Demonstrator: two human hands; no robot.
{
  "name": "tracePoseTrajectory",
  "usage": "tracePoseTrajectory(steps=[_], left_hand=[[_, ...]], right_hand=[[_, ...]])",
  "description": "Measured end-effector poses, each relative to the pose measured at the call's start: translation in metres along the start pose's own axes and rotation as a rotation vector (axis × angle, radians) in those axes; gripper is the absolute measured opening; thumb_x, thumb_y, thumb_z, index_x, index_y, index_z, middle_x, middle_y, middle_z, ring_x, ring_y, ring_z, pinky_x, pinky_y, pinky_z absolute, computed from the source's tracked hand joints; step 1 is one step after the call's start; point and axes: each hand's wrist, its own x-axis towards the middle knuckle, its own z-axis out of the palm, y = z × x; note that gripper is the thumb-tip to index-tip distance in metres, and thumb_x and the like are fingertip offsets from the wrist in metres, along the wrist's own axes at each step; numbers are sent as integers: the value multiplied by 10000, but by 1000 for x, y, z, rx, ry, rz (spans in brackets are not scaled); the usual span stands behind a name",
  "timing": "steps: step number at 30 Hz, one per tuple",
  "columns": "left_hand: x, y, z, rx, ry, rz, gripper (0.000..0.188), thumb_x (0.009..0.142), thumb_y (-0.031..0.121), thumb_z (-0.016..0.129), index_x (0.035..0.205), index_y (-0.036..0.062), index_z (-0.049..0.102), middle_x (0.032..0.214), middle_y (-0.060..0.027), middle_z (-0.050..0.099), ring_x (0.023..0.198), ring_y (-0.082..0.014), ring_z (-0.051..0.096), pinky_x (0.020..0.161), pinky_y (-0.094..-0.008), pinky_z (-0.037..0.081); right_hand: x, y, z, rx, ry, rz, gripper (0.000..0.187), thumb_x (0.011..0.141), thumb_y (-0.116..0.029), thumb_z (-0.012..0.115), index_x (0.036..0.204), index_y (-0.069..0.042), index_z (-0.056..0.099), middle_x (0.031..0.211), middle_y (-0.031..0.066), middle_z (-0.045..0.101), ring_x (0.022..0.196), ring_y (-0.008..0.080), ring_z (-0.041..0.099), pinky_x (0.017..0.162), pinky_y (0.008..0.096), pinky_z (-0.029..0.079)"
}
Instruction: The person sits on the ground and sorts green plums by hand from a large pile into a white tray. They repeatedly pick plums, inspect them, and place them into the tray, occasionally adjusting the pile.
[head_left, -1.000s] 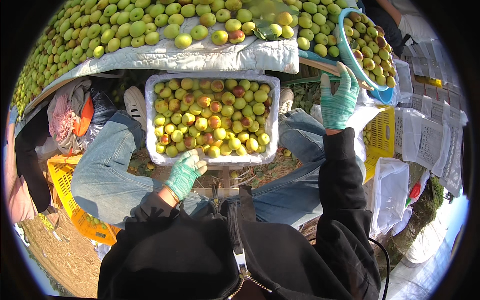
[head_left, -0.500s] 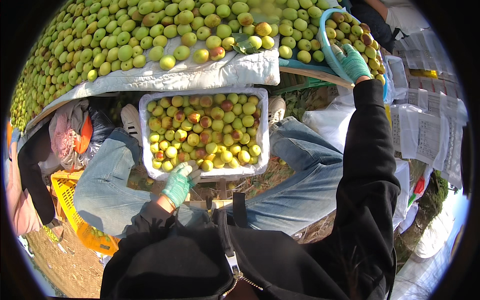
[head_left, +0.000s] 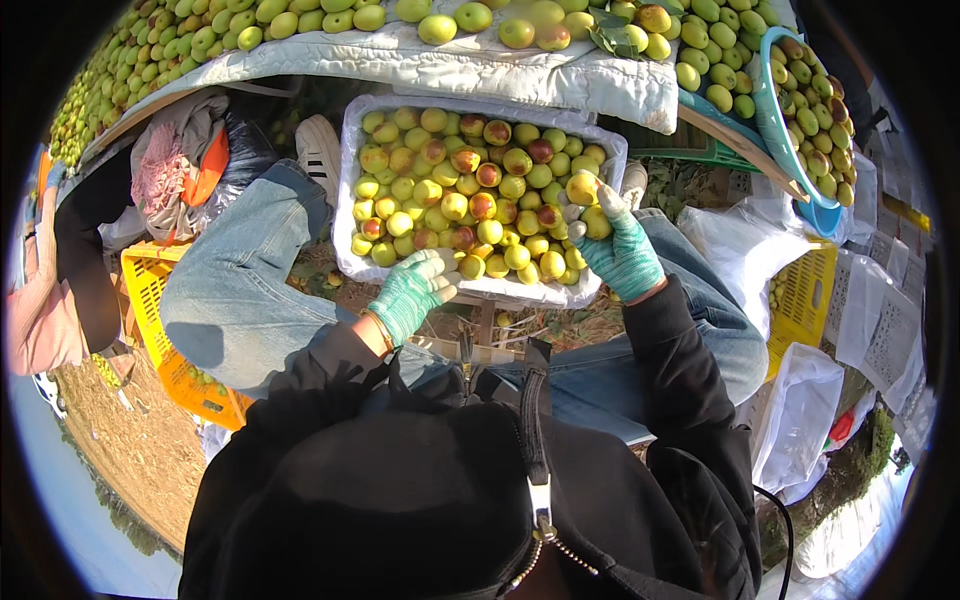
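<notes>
A box (head_left: 545, 296) lined with white plastic stands between my knees, filled with green and reddish-brown jujubes (head_left: 484, 205). Over its right side, my right hand (head_left: 624, 256) in a green knit glove with pale fingertips is closed around jujubes (head_left: 596, 222), two of which show between thumb and fingers. My left hand (head_left: 410, 293), gloved alike, rests by the near left rim of the box. Its fingers are stretched out to the right, with nothing seen in them. Whatever lies under its palm is hidden.
Beyond the box, a white quilted cloth (head_left: 480, 75) edges a large heap of jujubes (head_left: 275, 22). A blue basket (head_left: 765, 95) of browner jujubes tilts at the far right. Yellow crates (head_left: 150, 290) (head_left: 805, 290) flank me. Another person's arm (head_left: 95, 255) shows at far left.
My right hand has come back from the blue basket to the box, now with jujubes in it. The left hand stays by the near rim. The whole view has shifted.
</notes>
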Motion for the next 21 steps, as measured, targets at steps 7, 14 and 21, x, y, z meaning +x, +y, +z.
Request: tracePoseTrajectory(steps=[7,14,21], left_hand=[[-12,19,18,-12,16,-43,352,999,137,353,1303,-14,444,1220,-124,576,1097,-235,598,961,-356,491],[-15,25,29,17,82,-74,358,997,147,344,1303,-8,449,1221,-123,576,1101,-234,597,951,-354,494],[-12,22,30,-58,49,-79,344,1002,152,364,1288,-4,473,1193,-108,595,1071,-221,614,922,-338,510]], right_hand=[[50,30,-19,-1688,249,-473,483,746,-180,762,1162,-31,565,1043,147,627,975,275,611,848,343,494],[55,23,-46,-1938,225,-584,499,698,-155,762,1155,-64,581,1095,180,568,1039,337,559,879,393,472],[22,-9,-65,-1737,237,-385,309,776,-22,666,1081,-30,621,926,94,635,819,193,639,724,290,526]])
